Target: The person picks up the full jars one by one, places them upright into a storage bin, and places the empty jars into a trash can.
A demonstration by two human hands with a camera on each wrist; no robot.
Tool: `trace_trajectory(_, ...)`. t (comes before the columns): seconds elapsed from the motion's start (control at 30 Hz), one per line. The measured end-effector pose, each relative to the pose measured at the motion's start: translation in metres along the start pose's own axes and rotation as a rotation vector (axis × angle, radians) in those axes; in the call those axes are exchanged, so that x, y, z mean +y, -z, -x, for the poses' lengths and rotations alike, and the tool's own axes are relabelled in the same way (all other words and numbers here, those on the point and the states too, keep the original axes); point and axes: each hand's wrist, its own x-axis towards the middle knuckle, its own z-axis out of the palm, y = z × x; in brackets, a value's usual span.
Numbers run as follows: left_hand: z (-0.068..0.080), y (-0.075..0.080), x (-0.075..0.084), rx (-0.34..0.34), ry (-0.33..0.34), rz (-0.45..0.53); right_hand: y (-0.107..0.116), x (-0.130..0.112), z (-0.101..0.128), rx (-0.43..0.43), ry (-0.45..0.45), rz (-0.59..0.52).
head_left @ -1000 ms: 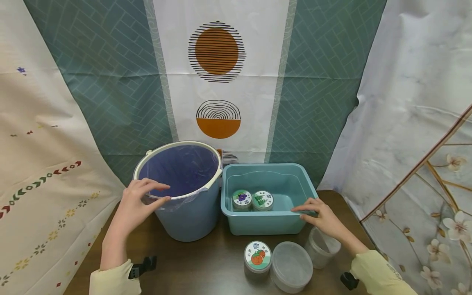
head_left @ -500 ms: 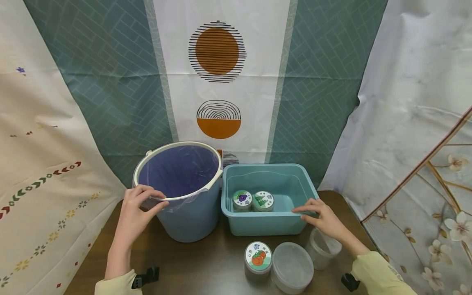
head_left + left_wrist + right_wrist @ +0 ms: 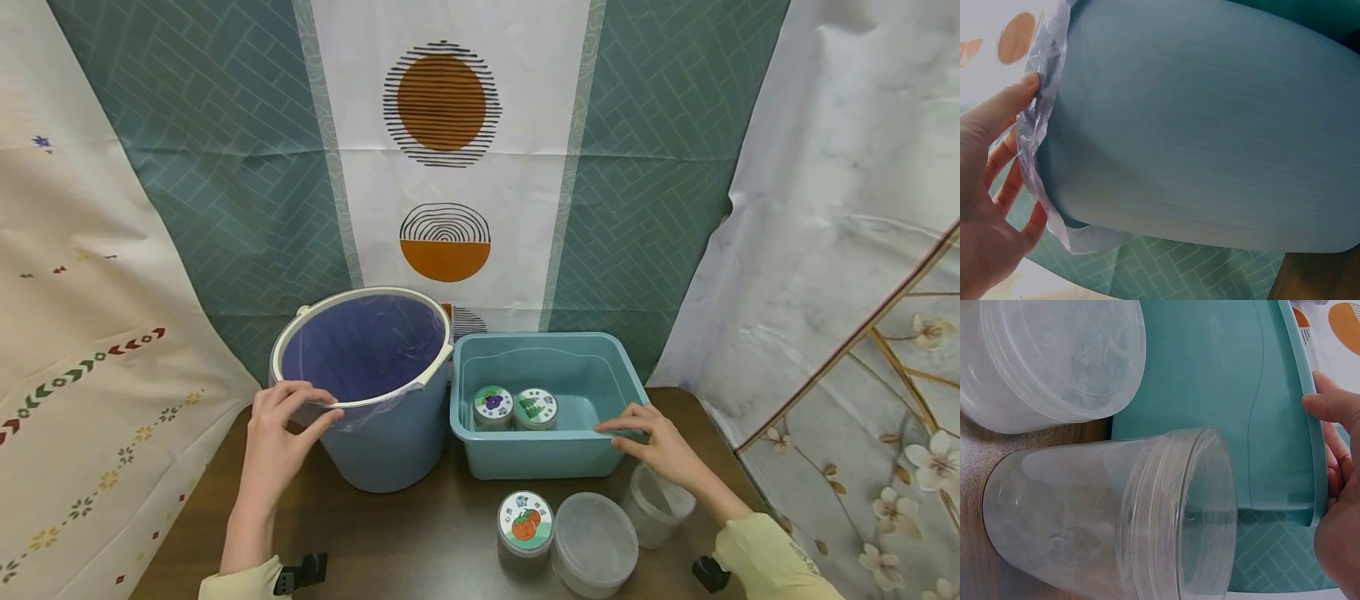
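Note:
My left hand (image 3: 315,406) grips the near-left rim of a blue bucket (image 3: 390,442), thumb outside and fingers curled over the edge. In the left wrist view the thumb (image 3: 1013,103) presses the clear plastic liner (image 3: 1038,162) against the bucket wall (image 3: 1210,125). My right hand (image 3: 613,434) holds the front right rim of a teal tub (image 3: 540,454); the right wrist view shows my thumb (image 3: 1329,403) outside the tub's rim (image 3: 1310,425). Inside the tub stand a purple-labelled jar (image 3: 492,406) and a green-labelled jar (image 3: 535,407).
On the brown table (image 3: 405,533) in front of the tub stand an orange-labelled jar (image 3: 524,525), a lidded clear container (image 3: 595,542) and an open clear cup (image 3: 656,500), which lies just under my right wrist. Patterned cloths hang behind and at both sides.
My left hand has come down from just above the bucket's rim and closed on the rim and liner. The right hand has stayed on the tub.

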Motion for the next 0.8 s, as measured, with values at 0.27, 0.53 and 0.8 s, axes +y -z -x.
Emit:
trace_trajectory(0.27,0.0,-0.001,0.001,0.013,0.005,0.005,-0.003,0.002,0.0,0.017,-0.002,0.012)
trace_trajectory(0.53,0.001,-0.003,0.0,0.026,0.0,0.013,0.004,-0.003,-0.001,-0.023,0.011,-0.01)
trace_trajectory(0.8,0.002,-0.004,-0.001,0.033,0.012,0.018,0.007,-0.007,-0.012,-0.066,0.033,0.043)
